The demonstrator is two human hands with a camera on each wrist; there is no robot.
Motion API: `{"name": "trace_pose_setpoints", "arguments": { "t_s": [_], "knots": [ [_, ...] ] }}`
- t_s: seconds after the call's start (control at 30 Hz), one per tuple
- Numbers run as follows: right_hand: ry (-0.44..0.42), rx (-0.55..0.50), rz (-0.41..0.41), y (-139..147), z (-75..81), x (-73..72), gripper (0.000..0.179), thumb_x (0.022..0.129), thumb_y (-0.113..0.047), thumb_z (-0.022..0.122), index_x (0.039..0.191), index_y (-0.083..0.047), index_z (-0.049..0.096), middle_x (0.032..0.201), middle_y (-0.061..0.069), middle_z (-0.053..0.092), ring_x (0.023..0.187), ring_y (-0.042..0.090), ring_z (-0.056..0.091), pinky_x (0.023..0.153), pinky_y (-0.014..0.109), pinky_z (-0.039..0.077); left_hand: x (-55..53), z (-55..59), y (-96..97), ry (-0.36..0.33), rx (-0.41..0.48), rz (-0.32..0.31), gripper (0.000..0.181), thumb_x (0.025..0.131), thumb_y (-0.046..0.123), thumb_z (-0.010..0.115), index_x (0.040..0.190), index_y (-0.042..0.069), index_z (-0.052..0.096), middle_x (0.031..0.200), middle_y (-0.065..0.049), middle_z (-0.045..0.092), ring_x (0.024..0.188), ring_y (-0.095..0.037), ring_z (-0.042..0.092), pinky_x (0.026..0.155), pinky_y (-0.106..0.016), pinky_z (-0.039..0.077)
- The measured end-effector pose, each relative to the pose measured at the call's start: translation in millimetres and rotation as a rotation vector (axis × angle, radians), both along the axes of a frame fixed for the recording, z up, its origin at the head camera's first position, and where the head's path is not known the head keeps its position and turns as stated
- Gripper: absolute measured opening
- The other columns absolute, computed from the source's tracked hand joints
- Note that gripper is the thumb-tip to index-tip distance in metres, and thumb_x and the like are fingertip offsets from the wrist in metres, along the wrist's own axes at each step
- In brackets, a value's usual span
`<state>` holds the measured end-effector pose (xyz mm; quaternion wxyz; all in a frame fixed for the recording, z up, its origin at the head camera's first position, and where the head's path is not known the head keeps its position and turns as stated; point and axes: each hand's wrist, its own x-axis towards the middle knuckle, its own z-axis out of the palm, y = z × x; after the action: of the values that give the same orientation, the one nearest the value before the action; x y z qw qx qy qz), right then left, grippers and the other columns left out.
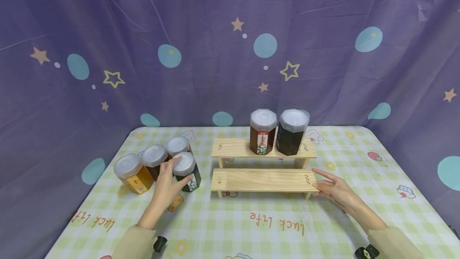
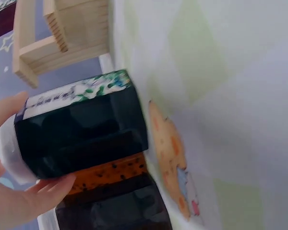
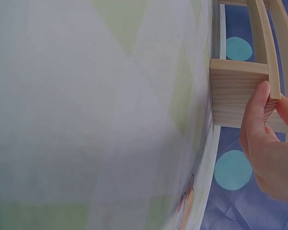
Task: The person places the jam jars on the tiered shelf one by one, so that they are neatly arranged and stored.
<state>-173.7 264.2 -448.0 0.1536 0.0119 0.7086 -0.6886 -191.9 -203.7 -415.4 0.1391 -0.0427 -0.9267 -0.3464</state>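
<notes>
- Head view: here's the left hand (image 1: 167,182) reaching forward, thumb and fingers around the lid of the dark jar (image 1: 194,170), right beside three other jars (image 1: 155,156); the right hand (image 1: 338,191) stretches to the right end of the wooden stand (image 1: 264,180).
- Left wrist: curved fingers grip the lid, the jar's body beyond them; whether its base meets the cloth (image 2: 240,143) is hard to tell.
- Right wrist: fingers pinch the lower board's end, by the side panel (image 3: 234,91).

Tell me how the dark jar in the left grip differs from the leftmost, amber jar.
The dark jar looks nearly black, while the amber jar is golden-orange. The left grip holds the dark jar; the amber jar is not held. The dark jar's label is white with green print, the amber jar's label mostly yellow. Both are faceted with pale lids.
</notes>
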Motion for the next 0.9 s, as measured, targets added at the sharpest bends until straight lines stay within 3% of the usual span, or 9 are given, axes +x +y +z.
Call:
{"name": "trace_pose_setpoints", "arguments": {
  "t_s": [0.13, 0.33, 0.43, 0.9],
  "knots": [
    [-0.004, -0.002, -0.005, 0.3, 0.3, -0.3, 0.070, 0.085, -0.009, 0.058, 0.140, 0.002, 0.017, 0.102, 0.009, 0.063, 0.087, 0.015, 0.062, 0.078, 0.036, 0.048, -3.7, -5.6, 4.3, 0.076, 0.013, 0.024, 0.061, 0.072, 0.021, 0.074, 0.121, 0.004, 0.041, 0.114, -0.026, 0.036, 0.097, -0.043, 0.048, 0.078, -0.050, 0.042],
    [-0.008, 0.003, -0.003, 1.0, -0.7, -0.5, 0.069, 0.085, -0.009, 0.058, 0.139, 0.002, 0.017, 0.100, 0.008, 0.063, 0.087, 0.015, 0.062, 0.078, 0.036, 0.048, -6.6, -16.5, 11.5, 0.246, -0.013, 0.085, 0.063, 0.064, 0.021, 0.080, 0.114, 0.004, 0.045, 0.104, -0.026, 0.041, 0.086, -0.044, 0.052, 0.069, -0.050, 0.045],
    [-0.010, 0.005, -0.006, 0.8, -1.0, -0.7, 0.069, 0.085, -0.009, 0.058, 0.139, 0.002, 0.017, 0.099, 0.008, 0.063, 0.087, 0.015, 0.062, 0.078, 0.036, 0.048, -7.1, -18.8, 15.1, 0.300, -0.031, 0.120, 0.064, 0.062, 0.020, 0.081, 0.112, 0.003, 0.045, 0.099, -0.027, 0.042, 0.083, -0.045, 0.052, 0.067, -0.051, 0.045],
    [-0.009, 0.000, -0.007, 0.3, -1.0, -1.0, 0.069, 0.084, -0.009, 0.058, 0.139, 0.001, 0.018, 0.100, 0.008, 0.063, 0.087, 0.014, 0.062, 0.078, 0.037, 0.048, -9.2, -17.3, 17.0, 0.318, -0.060, 0.171, 0.062, 0.060, 0.022, 0.082, 0.108, 0.004, 0.049, 0.096, -0.025, 0.044, 0.075, -0.043, 0.053, 0.062, -0.050, 0.046]
  ]
}}
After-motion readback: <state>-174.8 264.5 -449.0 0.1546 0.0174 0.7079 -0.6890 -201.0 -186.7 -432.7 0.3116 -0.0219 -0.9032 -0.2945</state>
